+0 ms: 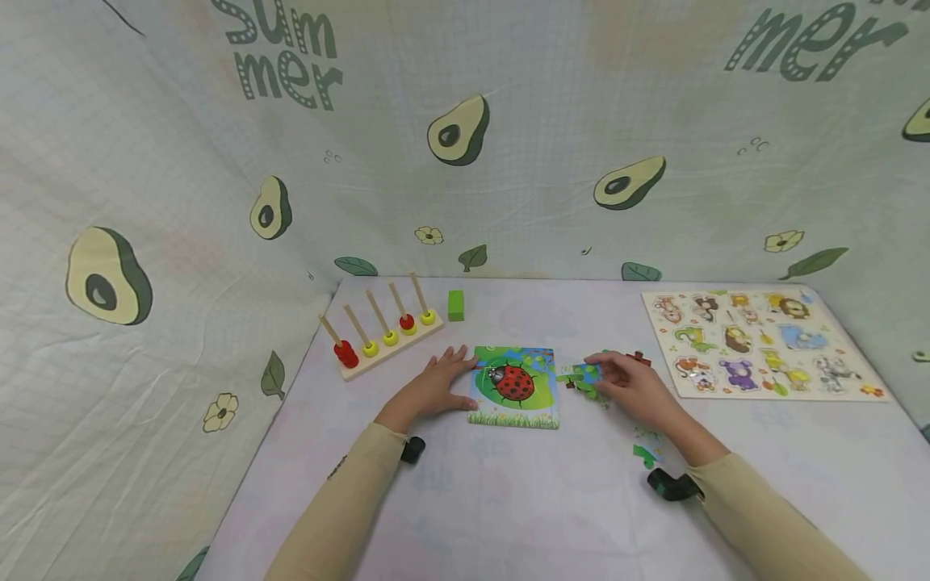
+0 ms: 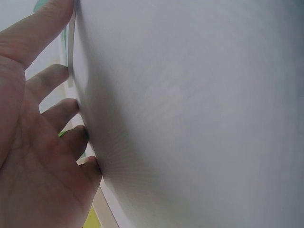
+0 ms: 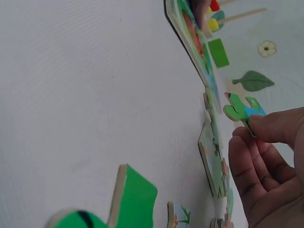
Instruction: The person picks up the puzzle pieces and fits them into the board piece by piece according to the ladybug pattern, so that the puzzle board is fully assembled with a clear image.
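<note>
A square ladybug puzzle board [image 1: 514, 383] lies flat in front of me in the head view. My left hand [image 1: 434, 386] rests at its left side, fingers spread at the upper left corner and thumb near the lower edge; in the left wrist view its fingertips [image 2: 90, 166] touch the table. My right hand [image 1: 634, 389] is to the right of the board and pinches a green and blue puzzle piece [image 3: 241, 108] between thumb and fingers. Other loose puzzle pieces [image 1: 647, 453] lie under and around this hand, partly hidden by it.
A wooden peg counter [image 1: 392, 349] with red and yellow beads stands at the back left, a green block [image 1: 455, 305] beside it. At the right lies a large animal puzzle board [image 1: 756, 387]. Printed cloth walls [image 1: 538, 226] border the table at the back and sides.
</note>
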`<state>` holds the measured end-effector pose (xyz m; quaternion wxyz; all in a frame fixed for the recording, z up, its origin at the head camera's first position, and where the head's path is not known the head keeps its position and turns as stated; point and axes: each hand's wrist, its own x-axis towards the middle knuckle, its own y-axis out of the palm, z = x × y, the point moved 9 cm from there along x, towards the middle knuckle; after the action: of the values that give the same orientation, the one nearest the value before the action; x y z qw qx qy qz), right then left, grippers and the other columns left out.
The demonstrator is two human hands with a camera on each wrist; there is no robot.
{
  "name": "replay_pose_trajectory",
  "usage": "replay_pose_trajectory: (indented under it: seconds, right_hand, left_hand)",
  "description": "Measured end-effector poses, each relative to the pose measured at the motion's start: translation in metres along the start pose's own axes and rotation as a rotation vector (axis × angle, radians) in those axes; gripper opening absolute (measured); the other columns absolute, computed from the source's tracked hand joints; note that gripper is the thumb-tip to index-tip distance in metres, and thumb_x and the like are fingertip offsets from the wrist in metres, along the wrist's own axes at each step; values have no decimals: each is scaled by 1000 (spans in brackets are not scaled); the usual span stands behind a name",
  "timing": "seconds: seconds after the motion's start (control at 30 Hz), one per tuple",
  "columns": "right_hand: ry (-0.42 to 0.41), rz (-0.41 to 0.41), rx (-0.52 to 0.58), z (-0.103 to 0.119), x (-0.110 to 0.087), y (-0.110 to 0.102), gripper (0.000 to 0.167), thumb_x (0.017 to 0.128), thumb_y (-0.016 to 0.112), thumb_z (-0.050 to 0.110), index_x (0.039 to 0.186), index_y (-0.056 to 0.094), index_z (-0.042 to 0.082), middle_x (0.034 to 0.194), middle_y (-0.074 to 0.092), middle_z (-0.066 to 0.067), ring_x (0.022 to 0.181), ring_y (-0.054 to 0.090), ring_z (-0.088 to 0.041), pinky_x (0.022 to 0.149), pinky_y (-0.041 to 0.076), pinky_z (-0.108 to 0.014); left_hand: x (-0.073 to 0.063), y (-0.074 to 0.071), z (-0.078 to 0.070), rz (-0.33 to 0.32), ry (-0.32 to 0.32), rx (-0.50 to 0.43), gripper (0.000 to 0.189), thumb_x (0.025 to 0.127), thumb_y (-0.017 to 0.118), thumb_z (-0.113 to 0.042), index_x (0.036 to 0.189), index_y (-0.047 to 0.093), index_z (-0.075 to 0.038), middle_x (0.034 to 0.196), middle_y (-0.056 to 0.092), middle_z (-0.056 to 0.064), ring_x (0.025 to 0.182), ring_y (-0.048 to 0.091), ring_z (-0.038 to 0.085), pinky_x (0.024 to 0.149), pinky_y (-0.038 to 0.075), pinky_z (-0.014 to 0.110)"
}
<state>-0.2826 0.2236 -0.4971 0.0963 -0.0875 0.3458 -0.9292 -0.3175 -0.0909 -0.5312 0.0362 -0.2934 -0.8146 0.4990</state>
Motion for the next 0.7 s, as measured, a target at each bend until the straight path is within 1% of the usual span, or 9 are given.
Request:
replay_pose_trajectory:
  seconds: [0.13,0.4,0.47,0.57,0.7]
  right_hand:
    - [4,-6,15,4,5,4,35,96,71,11,130,66,14,108,69,-7,92,64,-18,76,53,-29]
    - [-18,-47,45,11,14,13,31,93,74,11,124,69,13,100,67,-5,82,61,-12,67,50,-26]
    - [-4,-45,60,11,17,16,31,93,74,11,124,70,13,101,67,-5,80,62,-11,64,50,-25]
    - [17,-20,85,12,22,21,32,94,73,11,125,69,13,103,66,-6,78,64,-12,60,50,-26]
    - [36,4,118,16,29,28,31,95,72,11,126,67,12,104,65,-8,77,67,-15,60,51,-27]
  left_hand:
    - [-1,-1,-1,-2,-1,-8,89,86,79,-47,160,36,-20,170,15,6,157,2,26,126,0,44]
    - [-3,-1,-3,-2,3,-20,89,86,79,-47,160,36,-20,170,15,7,157,2,27,126,0,44]
    - [-3,-1,-3,-5,5,-21,89,86,79,-47,159,37,-19,170,15,7,157,2,28,126,0,45]
    - [-3,-1,-3,-4,2,-20,89,86,79,-48,160,37,-19,170,15,7,157,2,28,126,1,45]
    - [-2,-1,-2,1,-2,-18,90,86,79,-47,160,36,-19,170,15,7,157,2,28,126,1,45]
